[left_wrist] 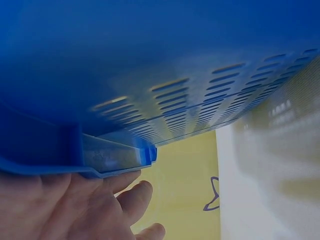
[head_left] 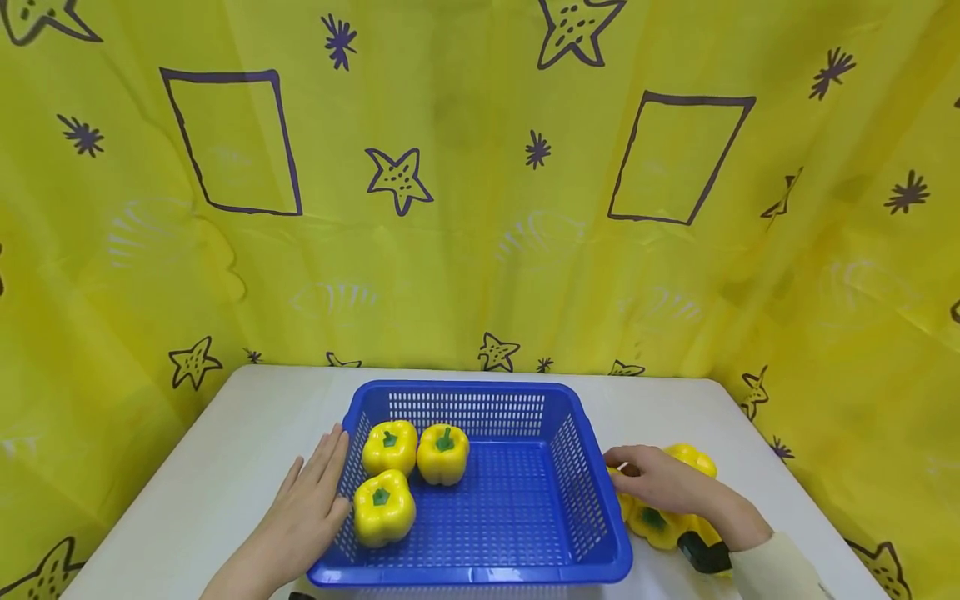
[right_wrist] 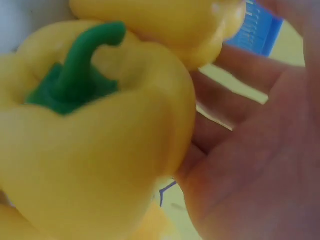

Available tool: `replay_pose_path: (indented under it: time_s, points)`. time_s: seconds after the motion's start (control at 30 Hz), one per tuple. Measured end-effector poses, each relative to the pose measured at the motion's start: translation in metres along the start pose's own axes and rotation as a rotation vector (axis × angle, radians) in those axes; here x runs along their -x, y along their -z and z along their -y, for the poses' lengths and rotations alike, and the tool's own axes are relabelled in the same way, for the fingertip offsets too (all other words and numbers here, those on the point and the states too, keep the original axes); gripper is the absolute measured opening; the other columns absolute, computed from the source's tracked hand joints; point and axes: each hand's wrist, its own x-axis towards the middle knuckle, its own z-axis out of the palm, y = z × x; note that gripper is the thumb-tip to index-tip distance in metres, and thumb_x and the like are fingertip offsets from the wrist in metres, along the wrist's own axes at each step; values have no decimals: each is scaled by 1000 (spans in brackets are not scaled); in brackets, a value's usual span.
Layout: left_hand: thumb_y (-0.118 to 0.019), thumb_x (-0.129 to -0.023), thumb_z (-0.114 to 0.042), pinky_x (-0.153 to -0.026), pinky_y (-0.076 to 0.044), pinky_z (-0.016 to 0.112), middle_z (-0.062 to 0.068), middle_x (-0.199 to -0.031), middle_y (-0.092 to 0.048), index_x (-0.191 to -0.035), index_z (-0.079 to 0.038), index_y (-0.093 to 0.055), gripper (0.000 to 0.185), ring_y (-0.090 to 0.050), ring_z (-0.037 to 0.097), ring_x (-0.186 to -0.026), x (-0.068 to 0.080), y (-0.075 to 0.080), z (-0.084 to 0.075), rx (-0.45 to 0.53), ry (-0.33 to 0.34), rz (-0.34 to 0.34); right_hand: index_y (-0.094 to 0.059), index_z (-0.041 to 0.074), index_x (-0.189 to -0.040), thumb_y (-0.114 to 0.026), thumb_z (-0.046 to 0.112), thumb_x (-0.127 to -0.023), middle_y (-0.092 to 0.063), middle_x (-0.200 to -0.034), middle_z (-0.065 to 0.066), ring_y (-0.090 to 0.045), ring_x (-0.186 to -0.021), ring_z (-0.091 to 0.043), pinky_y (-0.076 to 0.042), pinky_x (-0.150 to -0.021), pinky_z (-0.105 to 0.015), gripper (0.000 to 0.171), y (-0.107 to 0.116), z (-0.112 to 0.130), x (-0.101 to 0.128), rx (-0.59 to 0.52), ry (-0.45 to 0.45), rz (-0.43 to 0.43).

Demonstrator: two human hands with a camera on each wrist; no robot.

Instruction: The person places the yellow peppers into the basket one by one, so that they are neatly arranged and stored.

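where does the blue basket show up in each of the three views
Head view: blue basket sits low at centre on the table, left hand flat against its left wall.
Left wrist view: its slotted wall fills the upper frame, above the fingers.
Right wrist view: only a blue corner at top right, behind the yellow peppers.
Shared landmark: the slotted blue wall.
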Motion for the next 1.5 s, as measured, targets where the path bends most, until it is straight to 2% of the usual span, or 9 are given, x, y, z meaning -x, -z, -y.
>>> replay_pose_path:
  time_s: [0.17,0.3,0.4,0.53,0.8,0.93,1.0,1.23,1.5]
  points:
    - [-46,-95,-17,-117,-6,71,19,-166,-10,-157,0,-15,71,-11,44,-152,-1,1,0,8,1,10,-64,10,-127,-60,27,-96,-67,-123,-9,-63,-103,-23,-56,-89,-46,35,4,-4,-1,-24,101,110]
    - [-46,-95,-16,-116,-6,71,19,-166,-10,-157,1,-15,71,-12,44,-152,-1,0,0,10,-2,6,-60,12,-135,-53,22,-99,-65,-131,-8,-60,-106,-22,-54,-94,-48,38,4,-5,1,-23,123,119]
    - [-47,-95,-16,-117,-6,71,19,-166,-10,-157,1,-15,71,-12,44,-152,-1,0,0,15,-3,3,-58,11,-138,-50,22,-101,-64,-133,-10,-59,-107,-23,-52,-97,-53,39,4,-7,2,3,115,90]
    - [-47,-95,-15,-117,-6,71,19,-166,-10,-157,1,-16,71,-11,44,-152,-1,-1,0,24,-3,-1,-57,10,-138,-49,29,-102,-61,-136,-16,-58,-119,-36,-46,-101,-63,41,5,-8,5,36,76,32]
    - [-47,-95,-15,-116,-7,71,20,-166,-11,-157,2,-17,71,-13,44,-152,0,-1,0,19,-6,-20,-57,7,-134,-45,36,-104,-61,-134,-16,-52,-129,-43,-42,-106,-62,44,4,-9,3,84,9,-133]
    - [-47,-95,-15,-116,-7,71,20,-166,-11,-157,2,-17,71,-13,45,-151,1,-1,0,24,-6,-21,-62,10,-130,-45,29,-104,-65,-127,-10,-57,-123,-37,-45,-105,-60,35,2,-10,2,96,40,-166]
    - [-47,-95,-15,-116,-7,71,20,-166,-11,-157,2,-17,71,-13,45,-151,1,-1,0,25,-9,-25,-65,13,-126,-51,29,-102,-66,-122,-6,-60,-118,-31,-47,-103,-57,32,0,-10,1,115,37,-176]
    - [-47,-95,-14,-116,-7,71,20,-166,-12,-157,2,-17,71,-14,45,-151,1,-1,0,27,-11,-29,-63,18,-117,-76,27,-84,-64,-108,-2,-58,-90,-15,-56,-84,-39,37,-7,-6,-7,202,-17,-201]
    - [-46,-95,-15,-117,-7,71,20,-166,-11,-157,1,-17,70,-14,45,-151,1,-1,-1,20,-9,-27,-60,16,-115,-77,40,-81,-62,-106,-2,-57,-93,-16,-56,-87,-39,45,-13,-3,-17,211,-35,-305]
